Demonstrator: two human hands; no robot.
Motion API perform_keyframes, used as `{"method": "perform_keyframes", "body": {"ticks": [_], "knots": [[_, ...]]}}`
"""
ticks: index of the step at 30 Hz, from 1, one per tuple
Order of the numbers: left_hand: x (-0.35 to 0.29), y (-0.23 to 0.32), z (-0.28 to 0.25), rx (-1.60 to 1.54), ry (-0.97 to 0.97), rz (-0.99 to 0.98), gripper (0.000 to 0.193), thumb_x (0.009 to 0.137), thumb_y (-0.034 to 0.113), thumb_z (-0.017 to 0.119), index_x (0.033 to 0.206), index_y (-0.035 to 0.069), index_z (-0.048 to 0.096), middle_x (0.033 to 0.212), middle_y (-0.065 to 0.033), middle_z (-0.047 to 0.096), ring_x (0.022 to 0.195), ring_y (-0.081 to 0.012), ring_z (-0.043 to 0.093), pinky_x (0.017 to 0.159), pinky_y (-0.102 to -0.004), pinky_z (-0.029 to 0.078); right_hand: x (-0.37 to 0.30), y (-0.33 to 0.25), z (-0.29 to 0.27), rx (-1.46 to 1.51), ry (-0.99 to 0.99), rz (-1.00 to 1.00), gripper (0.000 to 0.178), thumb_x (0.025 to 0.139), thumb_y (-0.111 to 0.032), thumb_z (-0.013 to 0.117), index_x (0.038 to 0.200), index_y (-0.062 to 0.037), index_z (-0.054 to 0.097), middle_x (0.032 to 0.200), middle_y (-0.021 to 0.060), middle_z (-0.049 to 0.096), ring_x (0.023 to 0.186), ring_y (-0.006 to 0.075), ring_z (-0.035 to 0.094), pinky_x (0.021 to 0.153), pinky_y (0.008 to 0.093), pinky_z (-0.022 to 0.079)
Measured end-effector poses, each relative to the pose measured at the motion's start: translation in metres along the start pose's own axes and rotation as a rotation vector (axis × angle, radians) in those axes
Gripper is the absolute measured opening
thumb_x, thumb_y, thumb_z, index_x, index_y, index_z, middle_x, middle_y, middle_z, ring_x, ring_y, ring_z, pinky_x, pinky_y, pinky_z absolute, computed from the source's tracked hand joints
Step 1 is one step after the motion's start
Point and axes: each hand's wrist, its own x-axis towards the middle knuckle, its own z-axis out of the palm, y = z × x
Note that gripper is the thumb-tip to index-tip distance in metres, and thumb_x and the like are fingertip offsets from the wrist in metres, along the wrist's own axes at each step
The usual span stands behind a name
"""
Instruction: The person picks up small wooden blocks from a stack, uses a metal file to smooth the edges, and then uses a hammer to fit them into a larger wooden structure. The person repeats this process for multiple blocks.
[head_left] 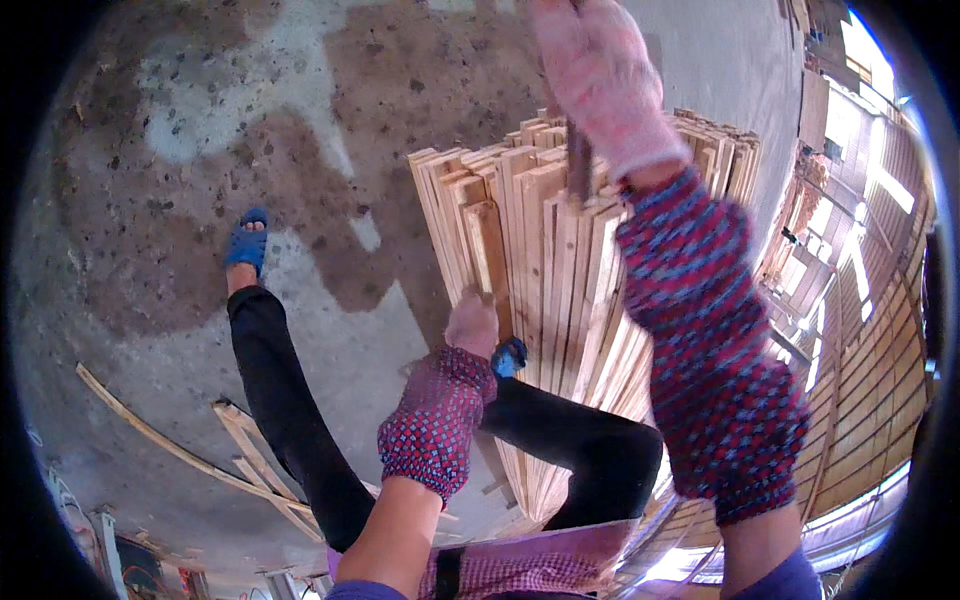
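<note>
My right hand (603,85), in a pale pink glove, is raised over the far end of a stack of wooden strips (560,270). Its fingers are closed round a dark, bar-like thing (579,165), whose kind I cannot make out; part of it hangs below the hand in front of the strip ends. Lower and further left, my left hand (472,325), also gloved, is closed at the near end of a short wooden strip (487,245) against the side of the stack. Its fingertips are partly hidden. Patterned sleeve covers reach over both forearms.
My feet in blue sandals (248,243) stand apart, one close against the stack. Loose wooden strips (170,425) lie on the stained concrete floor (200,180) at left. A ribbed wall or shutter (870,370) rises on the right.
</note>
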Motion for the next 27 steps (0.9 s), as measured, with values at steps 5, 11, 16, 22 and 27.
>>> {"method": "perform_keyframes", "body": {"ticks": [5,11,16,22,27], "knots": [[0.021,-0.032,-0.022,0.256,-0.078,0.206,0.026,0.094,0.022,0.044,0.104,0.003,0.059,0.114,-0.0189,0.061,0.103,-0.0343,0.061,0.085,-0.0476,0.048,-0.004,-0.057,0.045,-0.077,-0.383,0.130,0.020,0.088,-0.011,0.052,0.104,-0.0022,0.061,0.081,0.0188,0.062,0.081,0.0292,0.065,0.064,0.0425,0.054],[0.006,-0.011,0.012,0.050,-0.017,0.099,0.031,0.093,0.027,0.047,0.111,0.004,0.057,0.109,-0.0179,0.064,0.105,-0.0356,0.059,0.090,-0.0495,0.045,0.017,0.005,-0.037,-0.285,-0.119,-0.007,0.018,0.089,-0.012,0.049,0.104,-0.0023,0.053,0.085,0.0147,0.059,0.083,0.0317,0.064,0.070,0.0464,0.052],[0.033,-0.151,0.050,-0.264,0.077,0.176,0.045,0.089,0.036,0.053,0.121,0.005,0.054,0.112,-0.0199,0.061,0.108,-0.0369,0.056,0.094,-0.0431,0.045,-0.036,-0.082,0.025,0.214,-0.265,0.587,0.031,0.093,-0.025,0.048,0.108,-0.0001,0.058,0.094,0.0243,0.063,0.088,0.0380,0.064,0.070,0.0507,0.052],[-0.034,-0.153,0.004,-0.052,-0.140,-0.152,0.033,0.088,0.032,0.058,0.106,0.004,0.059,0.106,-0.0155,0.062,0.094,-0.0295,0.062,0.081,-0.0404,0.049,-0.021,-0.035,0.002,0.228,-0.451,0.392,0.032,0.090,-0.023,0.049,0.112,-0.0042,0.062,0.096,0.0161,0.066,0.086,0.0368,0.065,0.066,0.0506,0.051],[-0.051,-0.179,0.007,-0.199,0.061,0.051,0.021,0.088,0.024,0.058,0.092,0.004,0.057,0.082,-0.0094,0.059,0.069,-0.0198,0.057,0.065,-0.0378,0.046,-0.027,-0.053,0.004,-0.236,-0.098,0.363,0.038,0.093,-0.019,0.046,0.129,-0.0060,0.050,0.103,0.0176,0.063,0.091,0.0379,0.064,0.067,0.0503,0.052]]}}
